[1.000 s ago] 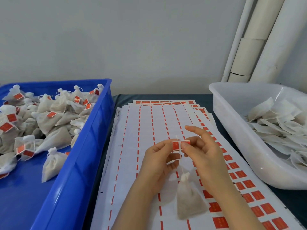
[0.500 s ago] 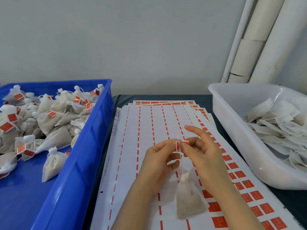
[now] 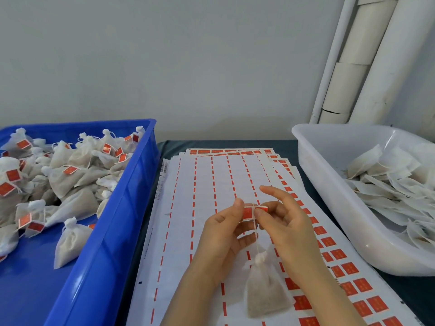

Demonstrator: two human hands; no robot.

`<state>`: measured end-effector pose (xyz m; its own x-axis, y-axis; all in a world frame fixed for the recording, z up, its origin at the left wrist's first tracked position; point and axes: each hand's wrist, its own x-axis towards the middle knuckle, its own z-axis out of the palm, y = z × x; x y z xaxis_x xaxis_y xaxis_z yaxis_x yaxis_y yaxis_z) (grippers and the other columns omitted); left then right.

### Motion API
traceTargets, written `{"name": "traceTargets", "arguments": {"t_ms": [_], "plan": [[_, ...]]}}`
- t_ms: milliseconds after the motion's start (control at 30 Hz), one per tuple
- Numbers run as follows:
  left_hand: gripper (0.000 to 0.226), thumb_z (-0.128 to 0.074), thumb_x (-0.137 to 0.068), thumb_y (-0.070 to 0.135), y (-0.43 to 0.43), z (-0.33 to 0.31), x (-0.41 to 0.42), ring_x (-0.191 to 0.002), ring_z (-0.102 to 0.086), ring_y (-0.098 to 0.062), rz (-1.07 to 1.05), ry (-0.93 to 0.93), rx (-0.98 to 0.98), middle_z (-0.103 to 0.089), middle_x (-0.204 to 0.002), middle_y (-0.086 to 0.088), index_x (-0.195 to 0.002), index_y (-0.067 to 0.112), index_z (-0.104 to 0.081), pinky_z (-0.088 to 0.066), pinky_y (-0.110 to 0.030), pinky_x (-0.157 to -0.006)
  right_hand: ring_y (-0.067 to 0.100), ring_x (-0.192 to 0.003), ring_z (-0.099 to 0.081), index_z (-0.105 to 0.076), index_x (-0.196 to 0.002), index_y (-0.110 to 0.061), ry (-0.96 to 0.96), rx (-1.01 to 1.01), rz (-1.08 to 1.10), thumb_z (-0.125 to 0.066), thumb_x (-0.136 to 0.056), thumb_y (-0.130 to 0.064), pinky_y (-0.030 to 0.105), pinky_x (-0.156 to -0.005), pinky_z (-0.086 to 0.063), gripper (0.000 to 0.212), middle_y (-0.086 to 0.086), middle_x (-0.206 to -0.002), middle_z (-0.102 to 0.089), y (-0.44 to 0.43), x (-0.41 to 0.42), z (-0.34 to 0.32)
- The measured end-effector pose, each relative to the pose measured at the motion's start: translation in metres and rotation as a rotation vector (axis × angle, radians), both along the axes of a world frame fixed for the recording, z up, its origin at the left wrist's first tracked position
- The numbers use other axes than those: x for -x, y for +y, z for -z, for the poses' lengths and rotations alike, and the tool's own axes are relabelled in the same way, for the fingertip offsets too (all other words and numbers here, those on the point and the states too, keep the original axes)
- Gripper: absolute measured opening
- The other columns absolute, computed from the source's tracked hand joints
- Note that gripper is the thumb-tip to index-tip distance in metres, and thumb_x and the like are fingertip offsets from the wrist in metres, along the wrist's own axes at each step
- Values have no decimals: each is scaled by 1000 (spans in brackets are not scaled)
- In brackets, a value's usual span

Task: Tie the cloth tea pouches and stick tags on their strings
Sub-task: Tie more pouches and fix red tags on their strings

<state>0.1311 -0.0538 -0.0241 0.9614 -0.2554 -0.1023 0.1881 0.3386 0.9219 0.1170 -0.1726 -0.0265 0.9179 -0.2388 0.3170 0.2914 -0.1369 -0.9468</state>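
Your left hand (image 3: pixel 223 234) and right hand (image 3: pixel 287 229) each pinch one end of a red tag (image 3: pixel 248 212) between thumb and forefinger, and the string (image 3: pixel 256 236) runs down across its middle. Half a second ago the tag looked narrower, its halves drawn together. Now it shows wider again, the left half facing you and the right half angled away — so I judge the fold is not yet pressed closed over the string.

The pouch (image 3: pixel 264 292) sits below your hands, tied neck up, over the sticker sheets (image 3: pixel 207 184) on the worktop (image 3: pixel 169 144), about where it was a second ago. I cannot tell whether it hangs free or rests there. Tying looks done on this one — only the tag needs sealing.

Tagged pouches lie in the blue crate (image 3: pixel 113 231) at your left and flat untied ones in the white tub (image 3: pixel 329 196) at your right.
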Motion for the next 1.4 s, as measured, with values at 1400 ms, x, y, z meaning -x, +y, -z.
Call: {"name": "traceTargets", "arguments": {"t_ms": [1400], "plan": [[25,-63,-74,40,-3,7,2,-84,-72,-17,-224,-192,-124,-75,-87,0,-91,26,-76,-57,-23,-70,-13,-92,-58,-61,-91,-46,-52,207,20,-60,-82,-29,1,-68,-45,19,-39,-89,-62,-2,0,4]]}}
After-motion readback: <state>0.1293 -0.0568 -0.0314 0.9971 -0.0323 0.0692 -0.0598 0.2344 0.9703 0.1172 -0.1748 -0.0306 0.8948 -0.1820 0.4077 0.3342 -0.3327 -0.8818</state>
